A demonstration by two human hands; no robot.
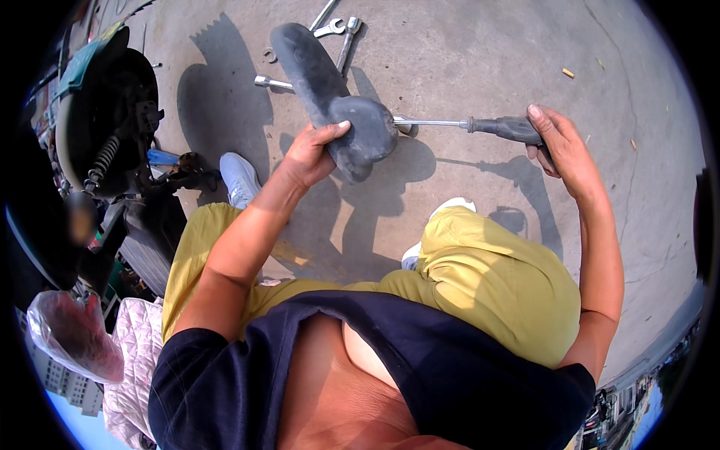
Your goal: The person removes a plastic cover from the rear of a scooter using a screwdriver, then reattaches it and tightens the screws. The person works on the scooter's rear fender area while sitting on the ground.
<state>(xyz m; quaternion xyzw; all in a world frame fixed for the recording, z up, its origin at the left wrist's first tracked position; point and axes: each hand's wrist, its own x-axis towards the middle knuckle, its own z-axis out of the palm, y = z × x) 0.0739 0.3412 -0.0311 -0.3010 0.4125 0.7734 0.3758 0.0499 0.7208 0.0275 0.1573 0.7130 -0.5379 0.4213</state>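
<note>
My left hand (315, 154) grips a dusty dark rubber or plastic part (307, 71) with a long arm and a rounded, lobed end, my thumb lying on its face. My right hand (555, 146) is closed round the black handle (504, 129) of a long tool with a thin metal shaft (439, 122). The shaft reaches the right edge of the dark part, where a metal piece (407, 128) shows partly behind it; whether the tip is inserted, I cannot tell. Behind the part, an open-end wrench (330, 28) and socket wrenches (349, 41) lie on the ground.
A scooter (127, 217) with a wheel and spring shock fills the left, a blue-handled object (163, 157) beside it. A pink quilted cover (131, 394) and plastic-wrapped item (67, 330) are at lower left. My shoes (238, 176) rest on the cracked concrete ground (630, 225).
</note>
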